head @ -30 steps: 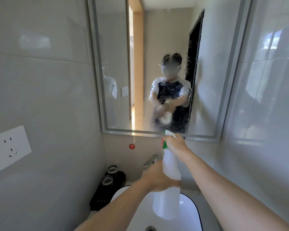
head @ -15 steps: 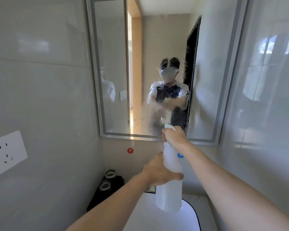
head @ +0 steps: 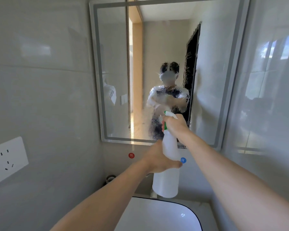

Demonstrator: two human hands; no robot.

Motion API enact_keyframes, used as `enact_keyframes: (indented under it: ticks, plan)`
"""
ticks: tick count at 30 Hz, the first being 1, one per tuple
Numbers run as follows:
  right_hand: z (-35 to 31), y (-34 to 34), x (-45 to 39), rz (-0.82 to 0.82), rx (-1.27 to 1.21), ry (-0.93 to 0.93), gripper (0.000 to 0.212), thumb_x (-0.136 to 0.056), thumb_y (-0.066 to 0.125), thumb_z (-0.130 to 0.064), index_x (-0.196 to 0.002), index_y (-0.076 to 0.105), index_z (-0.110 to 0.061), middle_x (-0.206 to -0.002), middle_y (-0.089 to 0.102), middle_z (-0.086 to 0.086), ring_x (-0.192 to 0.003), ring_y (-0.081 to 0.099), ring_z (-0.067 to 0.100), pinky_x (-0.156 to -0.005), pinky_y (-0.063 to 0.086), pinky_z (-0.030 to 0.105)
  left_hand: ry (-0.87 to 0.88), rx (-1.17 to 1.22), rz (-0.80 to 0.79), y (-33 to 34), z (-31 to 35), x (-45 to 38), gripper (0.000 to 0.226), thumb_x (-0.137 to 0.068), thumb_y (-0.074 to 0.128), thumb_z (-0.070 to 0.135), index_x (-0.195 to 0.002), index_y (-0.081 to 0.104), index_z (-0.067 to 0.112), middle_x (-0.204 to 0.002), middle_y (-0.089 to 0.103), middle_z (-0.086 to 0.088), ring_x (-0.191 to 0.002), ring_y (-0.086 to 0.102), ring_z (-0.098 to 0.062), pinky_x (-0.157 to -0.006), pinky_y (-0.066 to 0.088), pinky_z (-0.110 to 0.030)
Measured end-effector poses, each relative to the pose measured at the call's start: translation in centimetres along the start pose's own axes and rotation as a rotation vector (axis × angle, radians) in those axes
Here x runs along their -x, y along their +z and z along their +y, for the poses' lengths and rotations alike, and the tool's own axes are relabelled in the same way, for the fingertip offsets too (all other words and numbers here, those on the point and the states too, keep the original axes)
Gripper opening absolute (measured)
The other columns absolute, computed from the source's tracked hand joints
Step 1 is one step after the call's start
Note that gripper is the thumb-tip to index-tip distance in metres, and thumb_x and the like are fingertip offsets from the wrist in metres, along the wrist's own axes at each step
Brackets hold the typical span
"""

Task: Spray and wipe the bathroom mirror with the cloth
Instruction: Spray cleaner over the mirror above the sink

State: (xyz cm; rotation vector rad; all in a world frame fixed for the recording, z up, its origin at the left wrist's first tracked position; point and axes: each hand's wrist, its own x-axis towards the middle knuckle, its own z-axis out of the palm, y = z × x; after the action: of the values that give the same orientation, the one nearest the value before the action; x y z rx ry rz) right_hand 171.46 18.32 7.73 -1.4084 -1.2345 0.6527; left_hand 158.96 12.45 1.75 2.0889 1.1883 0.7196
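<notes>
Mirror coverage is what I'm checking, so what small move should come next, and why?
Probably swing the white plastic spray bottle leftward and squeeze again. Droplets cover only the centre and lower middle of the grey-framed wall mirror; its left side looks dry. The right hand already grips the green trigger, and the left hand steadies the body. No cloth is in view.

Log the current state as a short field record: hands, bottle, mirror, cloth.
left hand: wrapped around the spray bottle body
right hand: on the trigger head
spray bottle: white, upright, nozzle toward the mirror, above the basin
mirror: droplets across centre and lower middle
cloth: not in view
</notes>
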Motion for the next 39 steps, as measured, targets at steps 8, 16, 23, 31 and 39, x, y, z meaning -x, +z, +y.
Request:
enact_keyframes:
  ticks: [8,16,23,31,39]
  plan:
    - [0.1,-0.1,0.2,0.032,0.045,0.039,0.027,-0.075,0.052,-0.023,-0.082,0.068,-0.002,-0.078,0.065,0.009,-0.065,0.058,0.021,-0.062,0.046,0.029,-0.007,-0.025,-0.002,0.0,-0.5,-0.5,0.068,-0.062,0.086,0.05,-0.118,0.055,0.028,-0.107,0.067,0.006,-0.097,0.065,-0.012,-0.08,0.058,-0.033]
    - [-2.8,-1.1,0.0,0.033,0.021,-0.035,0.026,-0.077,0.055,-0.021,-0.081,0.07,0.0,-0.083,0.073,0.014,-0.068,0.063,0.021,-0.064,0.047,0.027,0.012,0.008,0.025,-1.2,1.3,-0.9,0.076,-0.05,0.083,0.057,-0.116,0.053,0.033,-0.107,0.067,0.009,-0.1,0.066,-0.014,-0.088,0.06,-0.044]
    - [-3.0,-1.1,0.9,0.035,0.039,-0.031,0.015,-0.074,0.053,-0.018,-0.076,0.064,-0.009,-0.072,0.062,0.009,-0.065,0.06,0.024,-0.066,0.048,0.033,-0.002,0.039,0.037,-0.8,1.4,-0.5,0.081,-0.048,0.084,0.057,-0.118,0.053,0.03,-0.109,0.066,0.008,-0.101,0.065,-0.015,-0.088,0.06,-0.043]
    - [-4.5,-1.4,1.1,0.086,0.008,-0.084,0.023,-0.084,0.055,-0.013,-0.078,0.072,0.002,-0.068,0.065,0.006,-0.061,0.058,0.021,-0.063,0.043,0.029,0.01,-0.084,0.071,-2.2,1.8,-0.9,0.086,-0.046,0.079,0.066,-0.12,0.048,0.036,-0.109,0.065,0.013,-0.102,0.065,-0.016,-0.089,0.058,-0.044]
    - [-7.6,-1.3,0.8,0.088,0.002,-0.171,0.022,-0.088,0.057,-0.013,-0.067,0.064,-0.011,-0.07,0.063,0.006,-0.063,0.059,0.021,-0.061,0.045,0.027,0.078,-0.048,0.119,-3.8,2.8,-1.5,0.072,-0.049,0.081,0.063,-0.111,0.055,0.039,-0.107,0.068,0.014,-0.102,0.068,-0.016,-0.089,0.059,-0.045]
